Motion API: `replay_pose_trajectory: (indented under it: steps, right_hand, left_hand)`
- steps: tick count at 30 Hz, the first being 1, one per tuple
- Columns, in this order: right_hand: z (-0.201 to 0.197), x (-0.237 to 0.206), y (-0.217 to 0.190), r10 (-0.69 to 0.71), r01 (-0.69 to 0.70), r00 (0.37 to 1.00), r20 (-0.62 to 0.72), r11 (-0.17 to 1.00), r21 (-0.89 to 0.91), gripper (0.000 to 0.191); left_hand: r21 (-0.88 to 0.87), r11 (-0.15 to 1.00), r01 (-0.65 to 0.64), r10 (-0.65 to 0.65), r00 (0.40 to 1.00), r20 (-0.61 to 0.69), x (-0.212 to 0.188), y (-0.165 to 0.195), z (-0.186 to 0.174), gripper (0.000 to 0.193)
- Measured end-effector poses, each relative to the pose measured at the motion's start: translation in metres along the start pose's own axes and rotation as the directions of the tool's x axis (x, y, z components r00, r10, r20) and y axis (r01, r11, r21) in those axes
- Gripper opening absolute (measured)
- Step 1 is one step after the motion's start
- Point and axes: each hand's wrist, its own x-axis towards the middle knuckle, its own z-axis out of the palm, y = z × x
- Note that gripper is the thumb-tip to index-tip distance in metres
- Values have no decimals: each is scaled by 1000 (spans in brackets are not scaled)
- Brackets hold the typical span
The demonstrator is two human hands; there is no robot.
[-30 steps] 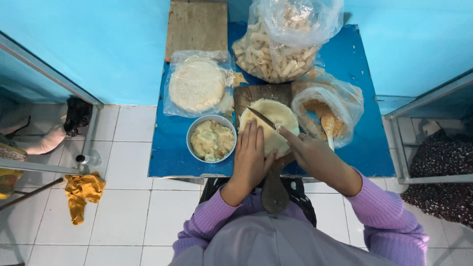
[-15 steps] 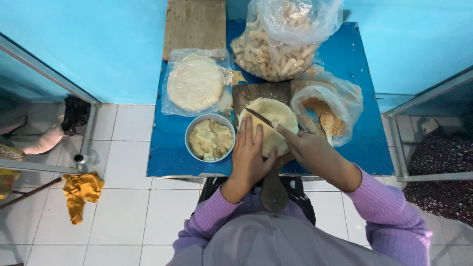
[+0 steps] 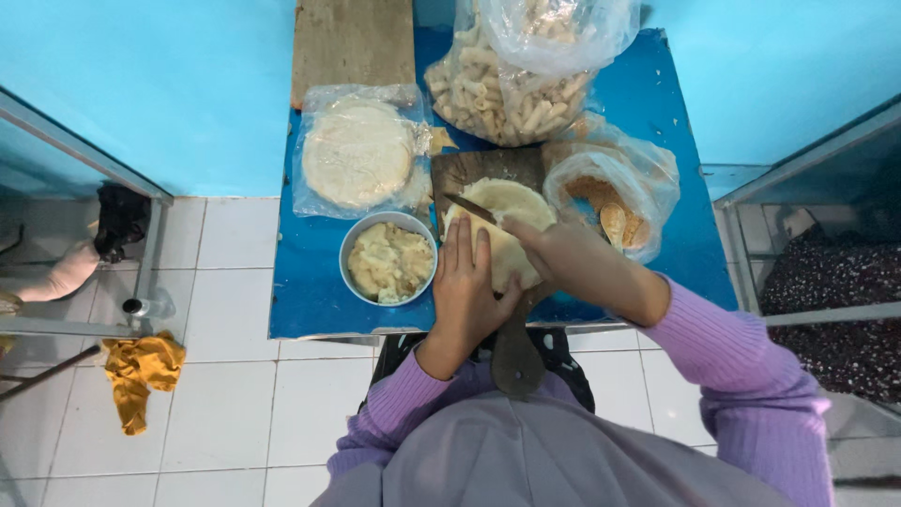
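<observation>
- Two hands work at a small blue table [image 3: 319, 300] set against a turquoise wall; against the views from a second and half a second back, the layout on it is unchanged.
- Largest item: a clear bag of pale rolled pieces [image 3: 511, 89] at the far edge, beside a bare wooden plank [image 3: 352, 42]. Neither has shifted.
- Next, a bagged stack of flat round wrappers [image 3: 357, 150] at the far left, and a second open bag of brown crumbs [image 3: 615, 188] with a spoon in it at the right. Both as before.
- Dark wooden cutting board [image 3: 474, 169] at centre, its handle running back toward the person. On it lies the pale dough round [image 3: 511, 202], partly covered by both hands.
- Metal bowl of yellowish filling [image 3: 388, 258] stands just left of the board, untouched.
- Left hand [image 3: 469, 282]: flat, fingers together and extended, pressing on the near-left part of the round. It sits where it did half a second ago.
- Right hand [image 3: 558, 253]: curled shut on the handle of a knife [image 3: 469, 208], the blade lying across the round's far-left edge. The blade angle has barely altered.
- Judgement: cutting or trimming is under way and slow; no piece is seen separated yet.
</observation>
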Motion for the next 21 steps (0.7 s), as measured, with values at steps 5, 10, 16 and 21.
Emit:
replay_pose_trajectory:
  steps: [5,10,16,21]
  right_hand:
    - [5,-18,1,195,-179,942,273,980,-81,60]
    - [20,-12,6,236,-234,924,302,971,-43,69]
    - [7,-23,2,234,-177,881,410,969,-173,70]
    - [22,-10,-4,189,-196,960,207,981,10,72]
  left_hand:
    - [6,1000,-14,14,1000,10,2,-2,0,71]
    - [23,1000,-2,1,999,33,2,-1,0,70]
    - [38,999,-14,13,1000,10,3,0,-2,66]
    - [63,998,-23,21,999,26,2,-1,-3,68]
